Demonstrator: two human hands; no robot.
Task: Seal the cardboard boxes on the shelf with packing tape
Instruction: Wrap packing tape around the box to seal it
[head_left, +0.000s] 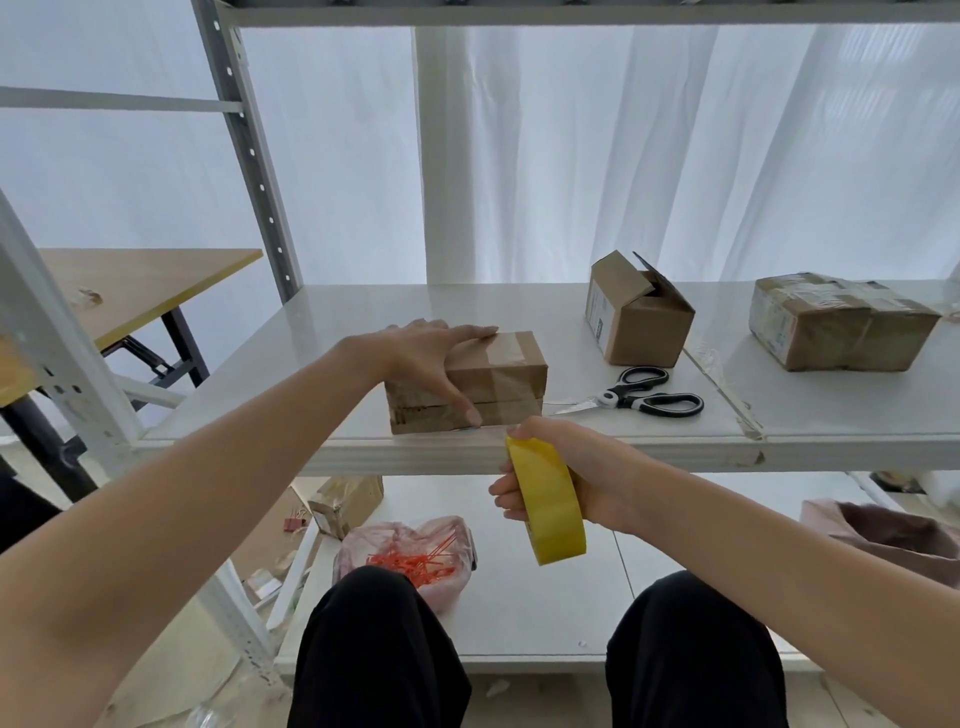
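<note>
A small brown cardboard box (511, 376) with clear tape across its top stands near the front edge of the white shelf (363, 322). My left hand (431, 358) rests on the box's left side, fingers straight over the top and thumb down the front face. My right hand (566, 475) grips a yellow roll of packing tape (548, 504) just below the shelf's front edge, right of the box's front corner. A thin strip of tape runs from the roll to the box's lower front. Farther right stand an open-flapped box (641, 322) and a taped box (836, 325).
Black-handled scissors (639, 397) lie on the shelf right of the small box. On the lower shelf sit a plastic bag of orange ties (415, 558) and another small box (345, 501). My knees in black trousers are below. A wooden table (135, 286) stands at left.
</note>
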